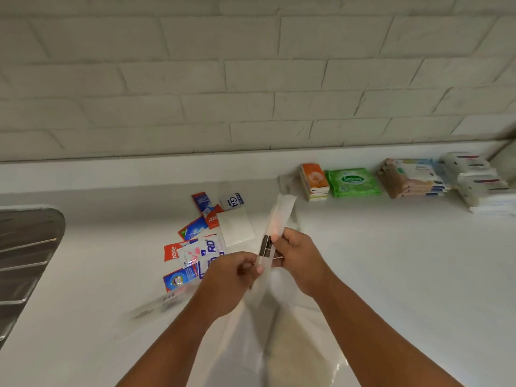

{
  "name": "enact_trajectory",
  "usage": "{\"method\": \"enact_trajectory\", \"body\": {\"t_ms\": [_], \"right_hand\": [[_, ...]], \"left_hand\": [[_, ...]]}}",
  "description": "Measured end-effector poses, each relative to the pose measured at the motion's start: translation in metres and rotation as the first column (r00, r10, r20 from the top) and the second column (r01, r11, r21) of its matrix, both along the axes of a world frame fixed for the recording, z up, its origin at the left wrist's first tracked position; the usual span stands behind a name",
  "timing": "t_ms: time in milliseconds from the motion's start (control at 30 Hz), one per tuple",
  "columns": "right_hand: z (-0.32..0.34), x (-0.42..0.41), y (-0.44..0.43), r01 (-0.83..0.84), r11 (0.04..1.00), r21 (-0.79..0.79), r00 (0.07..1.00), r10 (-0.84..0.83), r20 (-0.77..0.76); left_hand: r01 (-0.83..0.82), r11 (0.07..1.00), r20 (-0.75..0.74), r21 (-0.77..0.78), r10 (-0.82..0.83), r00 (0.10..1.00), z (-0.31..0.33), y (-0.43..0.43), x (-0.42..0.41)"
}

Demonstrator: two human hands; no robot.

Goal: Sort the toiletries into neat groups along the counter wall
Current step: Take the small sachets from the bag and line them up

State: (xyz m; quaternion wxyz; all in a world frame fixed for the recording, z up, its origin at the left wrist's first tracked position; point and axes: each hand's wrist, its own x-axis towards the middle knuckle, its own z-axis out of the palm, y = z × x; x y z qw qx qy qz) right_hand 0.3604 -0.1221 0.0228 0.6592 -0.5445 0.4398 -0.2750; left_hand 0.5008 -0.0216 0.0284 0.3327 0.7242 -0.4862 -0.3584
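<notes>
Both my hands hold a long clear plastic sleeve point(279, 219) with something pale and pinkish inside and a dark label near its lower part. My left hand point(237, 272) pinches its lower end; my right hand point(296, 252) grips it just above. A loose heap of small sachets and packets point(195, 247), red, blue and white, lies on the white counter point(391, 261) left of my hands. Along the wall at the right stand an orange tissue pack point(314, 181), a green wipes pack point(353, 181), a stack of beige and blue packs point(410, 177) and a stack of white packs point(480, 182).
A metal sink drainer point(25, 255) sits at the left edge. Another clear wrapped item point(156, 304) lies on the counter in front of the heap. A white brick-tile wall point(251, 79) backs the counter.
</notes>
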Motion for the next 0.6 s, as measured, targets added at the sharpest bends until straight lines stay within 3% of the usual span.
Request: {"method": "enact_trajectory", "body": {"t_ms": [200,300,367,467,600], "right_hand": [[-0.007,0.0,-0.053,0.123,0.992,0.04,0.992,-0.123,0.01],[-0.02,-0.007,-0.078,0.183,0.932,-0.312,0.94,-0.259,-0.221],[-0.026,-0.017,-0.085,0.107,0.872,-0.478,0.885,-0.303,-0.354],[-0.042,-0.028,-0.096,-0.083,0.813,-0.577,0.833,-0.261,-0.488],[-0.061,-0.032,-0.106,-0.306,0.802,-0.514,0.768,-0.111,-0.631]], "left_hand": [[-0.065,0.996,-0.18,0.066,0.076,0.981,-0.001,-0.061,-0.004],[-0.191,0.979,-0.198,0.067,0.201,0.959,-0.006,-0.094,0.001],[-0.221,0.972,-0.173,0.075,0.231,0.957,-0.011,-0.117,0.003],[-0.179,0.978,-0.086,0.109,0.189,0.978,-0.021,-0.146,0.005],[-0.178,0.97,-0.009,0.166,0.182,0.983,-0.038,-0.171,0.002]]}}
